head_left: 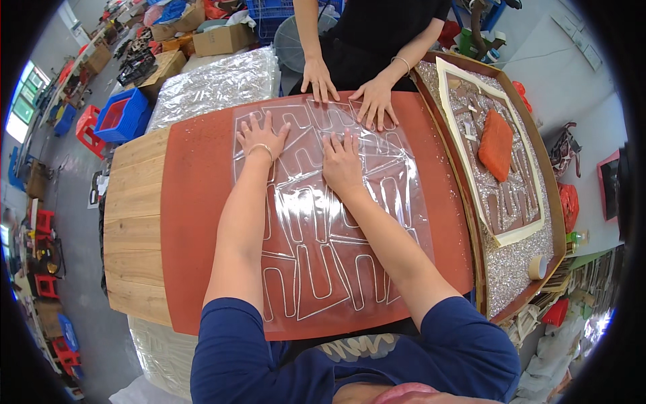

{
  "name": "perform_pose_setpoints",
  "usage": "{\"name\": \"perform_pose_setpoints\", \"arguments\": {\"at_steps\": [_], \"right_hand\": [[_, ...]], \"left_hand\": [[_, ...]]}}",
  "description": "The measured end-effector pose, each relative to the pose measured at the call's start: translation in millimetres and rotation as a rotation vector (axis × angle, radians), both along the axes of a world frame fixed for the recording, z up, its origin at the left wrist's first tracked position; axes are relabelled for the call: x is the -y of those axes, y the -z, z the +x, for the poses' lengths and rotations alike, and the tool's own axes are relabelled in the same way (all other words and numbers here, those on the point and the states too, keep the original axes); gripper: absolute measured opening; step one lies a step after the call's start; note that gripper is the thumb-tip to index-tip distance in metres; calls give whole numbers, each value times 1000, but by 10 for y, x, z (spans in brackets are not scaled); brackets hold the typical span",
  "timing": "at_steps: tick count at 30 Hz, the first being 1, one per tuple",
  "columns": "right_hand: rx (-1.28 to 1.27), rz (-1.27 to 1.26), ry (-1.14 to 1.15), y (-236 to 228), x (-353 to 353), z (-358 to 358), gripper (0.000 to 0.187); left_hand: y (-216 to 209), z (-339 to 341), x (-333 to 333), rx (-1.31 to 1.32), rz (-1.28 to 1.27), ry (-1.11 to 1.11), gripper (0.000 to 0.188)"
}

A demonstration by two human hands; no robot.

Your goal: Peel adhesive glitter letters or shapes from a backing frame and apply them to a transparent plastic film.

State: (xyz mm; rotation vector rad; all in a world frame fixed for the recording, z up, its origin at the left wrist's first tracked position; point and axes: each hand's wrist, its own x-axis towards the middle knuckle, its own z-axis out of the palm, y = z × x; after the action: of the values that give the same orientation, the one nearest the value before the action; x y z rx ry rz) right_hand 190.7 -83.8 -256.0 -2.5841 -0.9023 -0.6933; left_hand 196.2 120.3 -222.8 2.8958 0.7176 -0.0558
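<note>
A clear plastic sheet (377, 242) lies over a red mat (192, 229). White-outlined shapes with long rounded loops and angled edges cover it, and light glints off its creases. My left hand (264, 139) rests flat on the far left part of the sheet, fingers spread. To its right, my right hand (342, 163) presses palm down on the sheet, fingers stretched forward. Across from me, another person's two hands (319, 77) touch the sheet's far edge, their fingers spread too. Neither of my hands grips anything.
Wooden boards (138, 229) extend left of the mat. On the right, a brown-rimmed tray (557, 229) of glittery bits holds a cream-framed stencil (501, 239), an orange sponge-like block (496, 145) and a tape roll (537, 267). Blue crates (124, 118) stand at the far left.
</note>
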Motion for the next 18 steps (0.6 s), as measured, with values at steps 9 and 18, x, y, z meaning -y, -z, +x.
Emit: {"name": "perform_pose_setpoints", "arguments": {"at_steps": [9, 18], "right_hand": [[-74, 49, -45, 118, 66, -247, 35], [-186, 138, -218, -25, 399, -776, 32]], "left_hand": [[-52, 239, 109, -93, 94, -111, 68], [-72, 460, 197, -100, 91, -281, 60]]}}
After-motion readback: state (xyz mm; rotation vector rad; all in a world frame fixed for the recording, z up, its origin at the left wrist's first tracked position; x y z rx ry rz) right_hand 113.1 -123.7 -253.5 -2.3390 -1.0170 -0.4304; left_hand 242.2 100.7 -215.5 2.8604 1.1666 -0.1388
